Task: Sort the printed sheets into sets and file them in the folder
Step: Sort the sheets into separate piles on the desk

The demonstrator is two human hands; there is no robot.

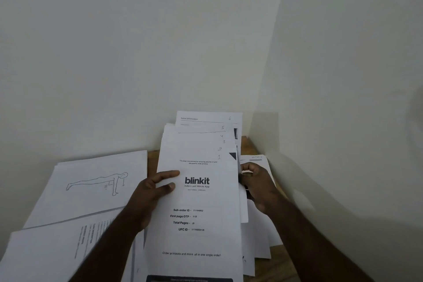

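— Head view: fanned stack of numbered sheets (201, 144) held up over the wooden table (246, 145) in the corner, Blinkit cover page (196, 208) in front, handwritten 1 to 6 stepping up the top right corners.

— Best way through this step?

— Probably: keep the fan even, so every corner number stays readable; check the run in order, then square the edges against the table before setting the set down. No folder in sight yet.

— Left hand (148, 192)?

— Curled round the left edge of the stack, thumb and a finger pressed flat on the cover page.

— Right hand (256, 183)?

— Closed on the right edge, fingers pinching the sheets behind the cover; fingertips mostly hidden.

— Elsewhere?

— Plank-pose drawing sheet (91, 188) flat on the left, text sheet (57, 249) below it, loose sheets (261, 236) under the right hand.

— Risk?

— Loose pinch, slipped sheet, lost order.
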